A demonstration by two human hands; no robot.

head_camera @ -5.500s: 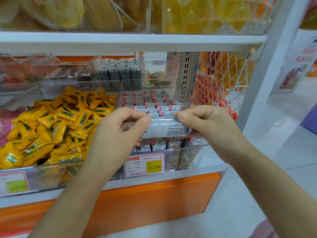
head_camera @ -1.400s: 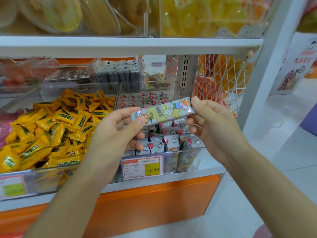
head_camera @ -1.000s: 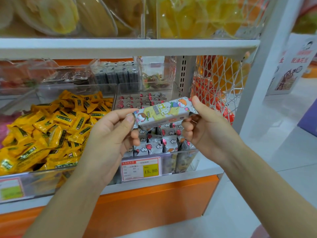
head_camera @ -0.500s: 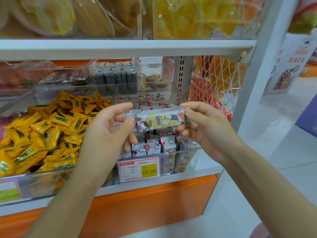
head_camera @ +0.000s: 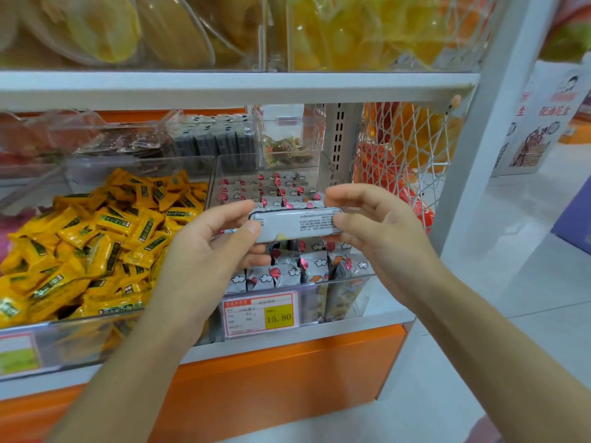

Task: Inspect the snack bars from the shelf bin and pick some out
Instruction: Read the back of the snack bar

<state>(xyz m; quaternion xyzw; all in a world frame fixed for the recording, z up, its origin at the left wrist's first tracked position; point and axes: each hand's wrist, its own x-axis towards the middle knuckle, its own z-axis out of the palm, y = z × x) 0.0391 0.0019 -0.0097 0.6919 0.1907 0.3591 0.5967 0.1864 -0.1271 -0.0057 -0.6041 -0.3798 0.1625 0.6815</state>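
both hands, left hand (head_camera: 204,251) and right hand (head_camera: 380,231), pinch one grey snack bar (head_camera: 295,223) by its ends above the shelf bin (head_camera: 345,295).

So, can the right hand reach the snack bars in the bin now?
Probably yes, once freed: the right hand and left hand pinch the held bar, but the open bin lies just below, nothing between.

A: How is the light?
B: Bright, even and diffuse; shade is soft, deepest beneath the upper shelf (head_camera: 224,87).
A: Any glare?
B: Pale sheen on the front wall of the clear bin (head_camera: 339,298) and on the floor (head_camera: 527,282).
A: Sharp?
B: Mid-frame, yes, though small print on the snack bar (head_camera: 297,223) blurs. The white upright (head_camera: 486,123) leans with lens distortion; the poster (head_camera: 540,123) is soft.
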